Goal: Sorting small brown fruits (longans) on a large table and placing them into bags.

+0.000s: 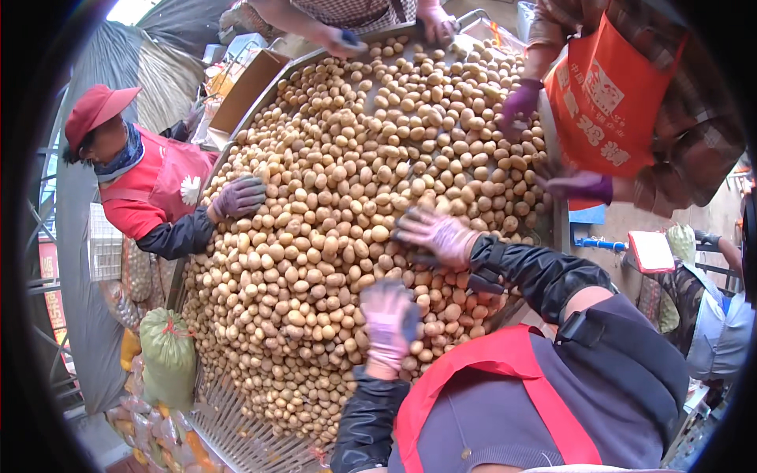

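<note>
A wide heap of small tan potatoes (pixel 315 229) covers the metal sorting table in front of me. My left hand (pixel 386 319), in a pink-purple glove with dark patches, lies on the near part of the heap; its fingers are smeared by motion. Farther off and to the right, my right hand (pixel 438 238) is in a matching glove, stretched over the potatoes with its fingers spread, pointing left. No potato shows in its grasp. Dark sleeves cover both my forearms.
A co-worker in a red cap (pixel 102 110) rests a gloved hand (pixel 240 197) on the heap at left. Another, in an orange apron (pixel 603 98), reaches in at right. A third person's hands are at the far edge. A green sack (pixel 167 359) stands beside the slatted chute (pixel 244 426).
</note>
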### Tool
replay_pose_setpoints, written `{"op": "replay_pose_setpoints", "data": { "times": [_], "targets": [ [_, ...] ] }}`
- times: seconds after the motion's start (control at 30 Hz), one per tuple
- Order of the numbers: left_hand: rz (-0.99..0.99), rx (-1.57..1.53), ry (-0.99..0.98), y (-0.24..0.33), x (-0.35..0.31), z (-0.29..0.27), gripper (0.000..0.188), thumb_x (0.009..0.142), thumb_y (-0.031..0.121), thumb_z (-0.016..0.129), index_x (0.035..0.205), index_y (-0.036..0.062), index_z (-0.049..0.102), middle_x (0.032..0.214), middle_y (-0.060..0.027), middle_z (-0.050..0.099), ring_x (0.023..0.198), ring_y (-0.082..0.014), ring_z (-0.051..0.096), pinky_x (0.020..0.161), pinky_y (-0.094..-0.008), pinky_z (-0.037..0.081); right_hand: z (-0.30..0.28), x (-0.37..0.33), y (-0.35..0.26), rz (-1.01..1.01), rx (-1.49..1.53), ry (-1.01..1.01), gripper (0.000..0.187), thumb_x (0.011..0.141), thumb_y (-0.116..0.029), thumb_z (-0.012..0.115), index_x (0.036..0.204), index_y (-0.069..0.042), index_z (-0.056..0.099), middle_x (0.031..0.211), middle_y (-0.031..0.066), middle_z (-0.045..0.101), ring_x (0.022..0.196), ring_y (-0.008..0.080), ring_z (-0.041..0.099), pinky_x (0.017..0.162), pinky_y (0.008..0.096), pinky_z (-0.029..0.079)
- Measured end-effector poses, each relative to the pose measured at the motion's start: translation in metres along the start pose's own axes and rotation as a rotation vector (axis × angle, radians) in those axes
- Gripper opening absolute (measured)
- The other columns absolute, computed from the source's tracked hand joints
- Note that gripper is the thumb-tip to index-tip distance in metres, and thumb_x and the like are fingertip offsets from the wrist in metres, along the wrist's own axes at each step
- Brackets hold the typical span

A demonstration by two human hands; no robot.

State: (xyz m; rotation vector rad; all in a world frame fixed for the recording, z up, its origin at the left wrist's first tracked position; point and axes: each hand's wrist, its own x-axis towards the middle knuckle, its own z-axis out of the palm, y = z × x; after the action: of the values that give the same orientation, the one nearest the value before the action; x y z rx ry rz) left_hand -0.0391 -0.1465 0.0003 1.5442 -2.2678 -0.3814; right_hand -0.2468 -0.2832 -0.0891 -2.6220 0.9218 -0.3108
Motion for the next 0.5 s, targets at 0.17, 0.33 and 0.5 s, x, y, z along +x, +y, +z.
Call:
{"op": "replay_pose_setpoints", "data": {
  "times": [0.17, 0.33, 0.5],
  "targets": [
    [-0.6, 0.761, 0.087, -0.106, -0.039, -0.051, 0.054, 0.09, 0.032, 0.063, 0.139, 0.0111, 0.051, 0.154, -0.0191, 0.035, 0.142, -0.0425, 0.028, 0.118, -0.0557, 0.018, -0.05, 0.001, 0.066, 0.745, -0.173, -0.009, 0.068, 0.09, -0.041, 0.065, 0.147, -0.013, 0.041, 0.158, 0.0122, 0.031, 0.145, 0.0315, 0.03, 0.119, 0.0513, 0.018],
    [-0.461, 0.767, 0.339, -0.132, -0.06, -0.035, 0.05, 0.094, 0.039, 0.06, 0.133, 0.0088, 0.057, 0.148, -0.0189, 0.042, 0.137, -0.0435, 0.036, 0.111, -0.0611, 0.029, -0.039, 0.008, -0.024, 0.244, 0.021, 0.258, 0.082, 0.069, -0.005, 0.066, 0.147, -0.007, 0.041, 0.153, 0.0192, 0.035, 0.145, 0.0379, 0.03, 0.12, 0.0485, 0.025],
    [-0.445, 0.72, 0.349, -0.136, -0.058, -0.033, 0.047, 0.094, 0.034, 0.061, 0.134, 0.008, 0.057, 0.15, -0.0177, 0.041, 0.137, -0.0436, 0.036, 0.111, -0.0605, 0.03, 0.032, 0.003, -0.142, -0.355, 0.582, 0.018, 0.072, 0.083, -0.033, 0.069, 0.147, -0.016, 0.041, 0.159, 0.0173, 0.028, 0.147, 0.0393, 0.026, 0.118, 0.0534, 0.027]
  ]
}}
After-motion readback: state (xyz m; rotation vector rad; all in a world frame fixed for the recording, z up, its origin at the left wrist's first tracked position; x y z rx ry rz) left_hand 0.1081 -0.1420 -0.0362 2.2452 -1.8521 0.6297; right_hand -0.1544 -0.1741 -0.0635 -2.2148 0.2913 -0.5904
